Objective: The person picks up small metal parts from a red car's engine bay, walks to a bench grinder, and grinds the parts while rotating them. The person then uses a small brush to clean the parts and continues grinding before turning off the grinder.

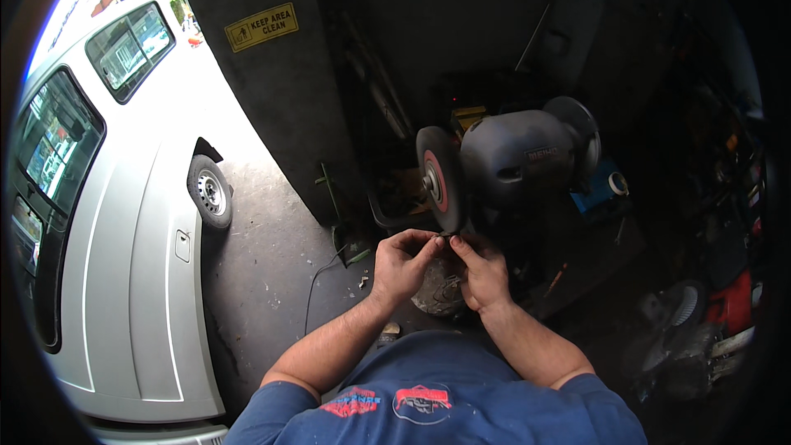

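Observation:
Both hands meet in front of a grey bench grinder (515, 148), just below its near abrasive wheel (445, 166). Thumb and fingers of my left hand (402, 264) are pinched together at a small dark piece (446, 235). From the other side my right hand (484, 274) pinches the same piece. It is too small and too covered by the fingertips to name. The piece is close to the wheel's lower edge; whether it touches the wheel I cannot tell.
A silver van (140, 222) stands on the left. A dark pillar with a yellow sign (262, 27) rises beyond my hands. Right of the grinder are a blue box (595, 194) and a red object (729, 303) among clutter. A thin cable (311, 287) lies on the floor.

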`<state>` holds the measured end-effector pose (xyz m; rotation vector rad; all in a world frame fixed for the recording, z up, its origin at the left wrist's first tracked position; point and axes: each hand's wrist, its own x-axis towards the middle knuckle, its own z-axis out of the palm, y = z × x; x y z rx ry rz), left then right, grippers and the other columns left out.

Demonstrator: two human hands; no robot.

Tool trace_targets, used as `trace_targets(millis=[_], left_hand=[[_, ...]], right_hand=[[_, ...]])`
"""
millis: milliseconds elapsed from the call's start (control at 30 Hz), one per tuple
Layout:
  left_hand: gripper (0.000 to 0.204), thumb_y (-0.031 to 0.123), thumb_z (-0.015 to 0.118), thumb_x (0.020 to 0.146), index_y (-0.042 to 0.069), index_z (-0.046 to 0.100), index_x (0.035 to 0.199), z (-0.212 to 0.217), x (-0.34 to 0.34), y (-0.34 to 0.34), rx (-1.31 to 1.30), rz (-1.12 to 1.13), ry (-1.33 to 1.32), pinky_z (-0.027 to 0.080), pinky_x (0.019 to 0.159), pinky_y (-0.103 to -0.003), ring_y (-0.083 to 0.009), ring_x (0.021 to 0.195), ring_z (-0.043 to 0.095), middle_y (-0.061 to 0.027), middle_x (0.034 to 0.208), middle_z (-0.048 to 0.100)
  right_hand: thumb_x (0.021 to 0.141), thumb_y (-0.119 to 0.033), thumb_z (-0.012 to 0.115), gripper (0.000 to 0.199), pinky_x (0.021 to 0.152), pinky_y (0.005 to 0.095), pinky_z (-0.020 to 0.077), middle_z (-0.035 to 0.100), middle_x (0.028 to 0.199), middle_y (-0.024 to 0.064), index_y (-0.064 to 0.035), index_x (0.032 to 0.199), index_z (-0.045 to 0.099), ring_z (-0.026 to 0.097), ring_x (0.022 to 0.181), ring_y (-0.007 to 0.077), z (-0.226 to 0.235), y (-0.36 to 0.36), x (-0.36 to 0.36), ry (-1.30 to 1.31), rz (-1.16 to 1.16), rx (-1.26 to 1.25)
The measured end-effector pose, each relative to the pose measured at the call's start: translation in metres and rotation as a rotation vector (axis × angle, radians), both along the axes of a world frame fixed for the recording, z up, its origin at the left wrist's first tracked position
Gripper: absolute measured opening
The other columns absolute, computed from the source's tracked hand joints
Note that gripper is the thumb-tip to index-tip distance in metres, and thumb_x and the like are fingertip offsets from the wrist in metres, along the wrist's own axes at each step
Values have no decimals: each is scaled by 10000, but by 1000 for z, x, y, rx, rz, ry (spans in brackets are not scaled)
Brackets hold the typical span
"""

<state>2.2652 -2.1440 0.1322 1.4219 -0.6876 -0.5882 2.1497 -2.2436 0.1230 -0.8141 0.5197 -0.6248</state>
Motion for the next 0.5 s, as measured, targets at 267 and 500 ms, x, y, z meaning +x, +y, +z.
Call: trace_targets(millis=[267, 500], left_hand=[[160, 89, 721, 870, -52, 675, 930, 4, -1, 0, -98, 6, 81, 540, 760, -259, -127, 806, 667, -93, 866, 712], [145, 77, 719, 869, -52, 673, 916, 3, 2, 1, -66, 38, 33, 541, 750, -257, -124, 795, 665, -93, 853, 709]], right_hand=[[904, -114, 679, 110, 756, 317, 555, 696, 973, 68, -57, 998, 680, 670, 884, 173, 4, 0, 5, -26, 54, 73], [904, -105, 671, 140, 774, 312, 550, 691, 985, 70, -46, 1030, 663, 661, 887, 172, 3, 0, 8, -21, 92, 184]])
